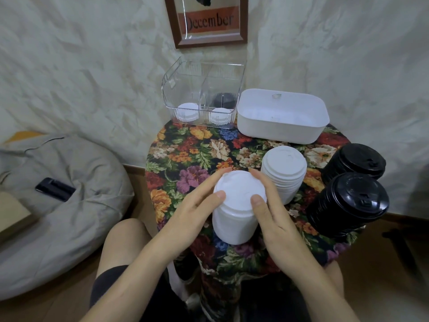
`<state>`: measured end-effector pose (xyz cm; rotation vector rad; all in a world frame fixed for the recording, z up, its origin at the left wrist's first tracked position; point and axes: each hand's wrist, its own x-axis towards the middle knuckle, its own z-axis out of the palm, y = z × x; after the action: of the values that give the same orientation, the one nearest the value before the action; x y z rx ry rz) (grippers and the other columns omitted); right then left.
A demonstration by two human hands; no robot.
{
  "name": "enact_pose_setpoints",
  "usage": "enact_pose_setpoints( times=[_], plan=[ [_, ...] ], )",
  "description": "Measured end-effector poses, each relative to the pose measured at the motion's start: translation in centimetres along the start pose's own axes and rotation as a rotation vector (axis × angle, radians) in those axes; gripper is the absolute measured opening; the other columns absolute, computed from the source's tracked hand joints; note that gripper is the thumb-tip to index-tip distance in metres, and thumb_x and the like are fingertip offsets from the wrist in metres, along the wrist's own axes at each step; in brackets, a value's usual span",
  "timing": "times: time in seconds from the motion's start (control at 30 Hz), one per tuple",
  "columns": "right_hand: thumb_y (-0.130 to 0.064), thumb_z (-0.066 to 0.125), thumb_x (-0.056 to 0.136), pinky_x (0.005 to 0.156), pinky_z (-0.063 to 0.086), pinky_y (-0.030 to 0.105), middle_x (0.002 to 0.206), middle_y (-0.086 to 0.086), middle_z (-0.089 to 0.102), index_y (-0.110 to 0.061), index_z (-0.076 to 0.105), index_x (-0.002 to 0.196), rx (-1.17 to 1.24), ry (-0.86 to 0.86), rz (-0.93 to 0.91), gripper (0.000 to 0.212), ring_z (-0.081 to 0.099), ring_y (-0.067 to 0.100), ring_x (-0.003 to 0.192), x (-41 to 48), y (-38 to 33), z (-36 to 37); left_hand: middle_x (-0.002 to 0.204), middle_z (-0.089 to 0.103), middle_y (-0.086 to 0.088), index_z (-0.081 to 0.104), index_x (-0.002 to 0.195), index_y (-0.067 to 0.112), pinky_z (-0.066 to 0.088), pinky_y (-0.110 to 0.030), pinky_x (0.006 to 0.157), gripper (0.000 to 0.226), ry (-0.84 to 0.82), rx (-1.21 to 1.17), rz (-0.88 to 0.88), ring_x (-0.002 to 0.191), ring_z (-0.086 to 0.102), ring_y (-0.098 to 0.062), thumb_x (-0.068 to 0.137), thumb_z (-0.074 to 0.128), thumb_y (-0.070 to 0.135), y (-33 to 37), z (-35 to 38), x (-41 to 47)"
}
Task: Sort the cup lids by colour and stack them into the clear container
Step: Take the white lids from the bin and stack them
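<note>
While left hand [197, 212] and right hand [276, 219] are clasping it, thumbs on top, the white stack [234, 221] is standing between the palms. Light, slick, loosely nested, it is likely needing a low side grip; the container [202, 96] is sitting well beyond the fingertips.

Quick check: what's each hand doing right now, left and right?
Left hand: closed on the near white stack, thumb on top.
Right hand: closed on the same stack, thumb on top.
</note>
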<state>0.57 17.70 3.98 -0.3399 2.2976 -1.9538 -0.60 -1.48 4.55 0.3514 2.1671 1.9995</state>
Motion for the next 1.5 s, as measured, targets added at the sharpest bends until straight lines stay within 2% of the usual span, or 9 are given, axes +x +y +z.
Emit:
enact_pose_setpoints(
  times=[0.2, 0.43, 0.6, 0.73, 0.8, 1.1, 1.27, 1.4, 1.5],
  plan=[
    [-0.05, 0.036, 0.101, 0.107, 0.031, 0.011, 0.145, -0.044, 0.041, -0.052, 0.041, 0.145, 0.108, 0.101, 0.025, 0.044, 0.031, -0.021, 0.138, -0.2, -0.3, 0.9, 0.154, 0.049, 0.02, 0.051, 0.147, 0.046, 0.034, -0.051, 0.121, 0.054, 0.033, -0.004, -0.062, 0.146, 0.043, -0.009, 0.094, 0.057, 0.053, 0.4, 0.0, -0.2],
    [-0.066, 0.061, 0.088, 0.114, 0.042, 0.038, 0.139, -0.027, 0.058, -0.044, 0.055, 0.139, 0.157, 0.128, 0.141, 0.055, 0.052, -0.006, 0.13, -0.6, -0.8, 0.7, 0.131, 0.064, 0.029, 0.058, 0.137, 0.047, 0.049, -0.03, 0.102, 0.035, -0.005, -0.073, -0.235, 0.122, 0.058, 0.009, 0.105, 0.051, 0.033, 1.2, -0.3, -0.6],
    [-0.058, 0.064, 0.091, 0.109, 0.046, 0.039, 0.124, -0.022, 0.07, -0.037, 0.067, 0.125, 0.184, 0.151, 0.165, 0.04, 0.062, -0.003, 0.118, -0.6, -1.8, 1.0, 0.13, 0.068, 0.022, 0.071, 0.122, 0.047, 0.048, -0.036, 0.105, 0.026, -0.01, -0.14, -0.311, 0.122, 0.061, 0.001, 0.099, 0.06, 0.045, 1.2, -0.9, -0.8],
    [-0.061, 0.064, 0.081, 0.113, 0.043, 0.046, 0.133, -0.015, 0.068, -0.034, 0.066, 0.131, 0.213, 0.117, 0.174, 0.057, 0.06, 0.007, 0.128, 0.1, -2.0, 1.7, 0.123, 0.072, 0.019, 0.074, 0.116, 0.046, 0.05, -0.032, 0.098, 0.023, 0.093, -0.155, -0.286, 0.113, 0.066, 0.002, 0.101, 0.058, 0.037, 1.2, -1.4, -0.8],
    [-0.061, 0.065, 0.08, 0.113, 0.043, 0.046, 0.133, -0.015, 0.068, -0.033, 0.066, 0.13, 0.231, 0.088, 0.188, 0.057, 0.06, 0.007, 0.128, 0.7, -2.1, 2.3, 0.122, 0.072, 0.02, 0.072, 0.119, 0.045, 0.05, -0.03, 0.093, 0.024, 0.119, -0.151, -0.267, 0.114, 0.066, 0.0, 0.097, 0.061, 0.041, 1.1, -2.1, -0.7],
    [-0.059, 0.059, 0.089, 0.112, 0.043, 0.037, 0.121, -0.025, 0.071, -0.035, 0.068, 0.124, 0.205, -0.011, 0.255, 0.044, 0.063, -0.007, 0.115, 1.8, -2.4, 2.6, 0.094, 0.073, 0.033, 0.073, 0.086, 0.062, 0.049, -0.026, 0.083, 0.035, 0.152, -0.096, -0.364, 0.084, 0.066, 0.016, 0.102, 0.054, 0.038, 1.0, -3.1, 0.2],
    [-0.074, 0.05, 0.092, 0.116, 0.038, 0.04, 0.131, -0.021, 0.067, -0.038, 0.066, 0.132, 0.226, -0.015, 0.277, 0.056, 0.058, -0.002, 0.127, 1.8, -2.3, 2.7, 0.109, 0.069, 0.019, 0.061, 0.123, 0.031, 0.052, -0.008, 0.064, 0.02, 0.1, -0.104, -0.388, 0.079, 0.067, 0.017, 0.105, 0.054, 0.029, 1.0, -3.5, 0.2],
    [-0.074, 0.061, 0.085, 0.114, 0.042, 0.045, 0.123, -0.012, 0.071, -0.029, 0.071, 0.118, 0.226, 0.037, 0.305, 0.057, 0.062, 0.004, 0.121, 2.5, -2.2, 2.7, 0.138, 0.063, 0.006, 0.054, 0.139, 0.027, 0.055, -0.019, 0.087, 0.058, 0.05, -0.036, -0.356, 0.105, 0.065, 0.006, 0.086, 0.061, 0.048, 0.9, -3.9, -0.4],
    [-0.07, 0.06, 0.085, 0.112, 0.044, 0.043, 0.122, -0.012, 0.071, -0.027, 0.069, 0.119, 0.219, 0.017, 0.303, 0.056, 0.063, 0.004, 0.119, 2.6, -2.3, 2.6, 0.135, 0.066, 0.009, 0.063, 0.13, 0.038, 0.052, -0.029, 0.096, 0.05, 0.078, -0.115, -0.357, 0.12, 0.064, -0.005, 0.081, 0.062, 0.05, 0.8, -4.2, -1.0]
  ],
)
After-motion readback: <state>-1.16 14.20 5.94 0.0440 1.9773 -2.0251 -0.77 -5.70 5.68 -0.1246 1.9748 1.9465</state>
